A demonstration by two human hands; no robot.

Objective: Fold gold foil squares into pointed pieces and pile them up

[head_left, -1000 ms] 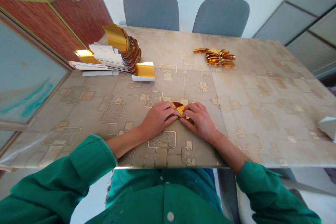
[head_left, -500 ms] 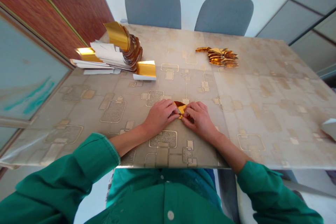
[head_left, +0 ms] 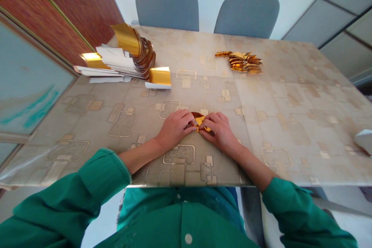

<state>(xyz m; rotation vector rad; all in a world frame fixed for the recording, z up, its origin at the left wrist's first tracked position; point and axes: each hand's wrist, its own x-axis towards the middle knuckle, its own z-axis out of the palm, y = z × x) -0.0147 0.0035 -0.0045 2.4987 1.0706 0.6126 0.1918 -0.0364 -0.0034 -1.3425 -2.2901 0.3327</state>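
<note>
A small folded piece of gold foil paper [head_left: 199, 119] lies on the patterned table [head_left: 290, 108] near its front edge. My left hand [head_left: 174, 130] pinches its left side with curled fingers. My right hand [head_left: 219, 131] presses and pinches its right side. Most of the paper is hidden under my fingers. Both forearms rest on the table, in green sleeves.
A stack of gold and white paper sheets [head_left: 124, 60] sits at the back left, with a loose gold sheet [head_left: 159, 77] beside it. A pile of folded gold pieces [head_left: 242, 62] lies at the back middle. Two grey chairs [head_left: 167, 6] stand behind the table. A white object [head_left: 364, 139] is at the right edge.
My fingers have closed in a little more over the gold paper, so less of it shows. The hands stay in the same place.
</note>
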